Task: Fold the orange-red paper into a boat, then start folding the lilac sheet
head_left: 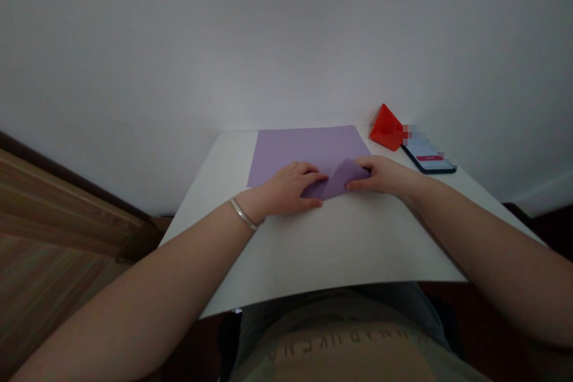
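Observation:
A folded piece of purple paper [336, 181] lies between my two hands near the middle of the white table. My right hand [373, 174] pinches its right end, thumb in front and fingers behind. At the left end, my left hand [293, 188] holds the paper low against the surface between thumb and fingers. Behind it a large flat purple sheet [308, 143] covers the back of the table. Whether the folded piece is part of this sheet or separate, I cannot tell.
A red folded paper shape [385, 130] stands at the table's back right corner. Beside it lies a phone [427, 158] with a lit screen. The white table [340, 250] meets a pale wall [286, 42], and wooden furniture [58, 209] is at the left.

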`<action>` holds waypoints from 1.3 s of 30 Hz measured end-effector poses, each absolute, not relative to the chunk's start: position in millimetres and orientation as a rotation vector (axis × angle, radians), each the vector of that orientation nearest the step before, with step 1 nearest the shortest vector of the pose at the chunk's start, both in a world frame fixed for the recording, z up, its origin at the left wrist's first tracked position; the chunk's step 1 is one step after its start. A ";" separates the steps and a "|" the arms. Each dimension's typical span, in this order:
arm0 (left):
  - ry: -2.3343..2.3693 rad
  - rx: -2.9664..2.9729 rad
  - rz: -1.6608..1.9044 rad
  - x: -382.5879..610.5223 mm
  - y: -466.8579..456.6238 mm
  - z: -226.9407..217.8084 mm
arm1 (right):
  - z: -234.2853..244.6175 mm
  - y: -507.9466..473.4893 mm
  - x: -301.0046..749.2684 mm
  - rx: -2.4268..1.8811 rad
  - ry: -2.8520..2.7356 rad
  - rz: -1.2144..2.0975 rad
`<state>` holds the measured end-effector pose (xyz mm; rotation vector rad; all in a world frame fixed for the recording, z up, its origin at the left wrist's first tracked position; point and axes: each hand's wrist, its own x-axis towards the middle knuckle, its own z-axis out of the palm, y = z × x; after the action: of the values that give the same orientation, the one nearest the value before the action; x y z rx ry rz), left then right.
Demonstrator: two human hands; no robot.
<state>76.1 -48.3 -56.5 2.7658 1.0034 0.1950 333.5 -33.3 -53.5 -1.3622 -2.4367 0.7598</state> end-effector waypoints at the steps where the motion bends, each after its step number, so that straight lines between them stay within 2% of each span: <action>1: 0.985 2.762 0.183 74.7 -47.1 -58.3 | -53.2 -33.2 336.5 -1.288 -2.460 0.842; 5: 0.980 2.764 0.167 72.2 -44.4 -62.8 | -50.7 -34.4 338.3 -1.100 -2.572 0.986; 11: 1.009 2.868 0.215 73.9 -44.7 -62.4 | -51.1 -34.0 333.1 -0.955 -2.623 0.952; 16: 0.994 2.856 0.220 72.3 -42.4 -63.5 | -52.7 -30.5 339.2 -0.991 -2.597 1.001; 22: 0.975 2.802 0.209 72.3 -40.4 -63.0 | -47.8 -34.4 337.8 -1.376 -2.555 0.790; 29: 0.983 2.798 0.224 74.7 -42.3 -59.8 | -48.0 -38.5 319.1 -1.679 -2.500 0.286; 39: 0.937 2.787 0.254 73.6 -40.2 -61.4 | -54.3 -38.9 312.7 -1.841 -2.526 0.083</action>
<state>73.6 -40.2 -61.4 2.7871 0.9373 0.2539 312.7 -38.9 -54.3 -1.8411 -2.5264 0.0827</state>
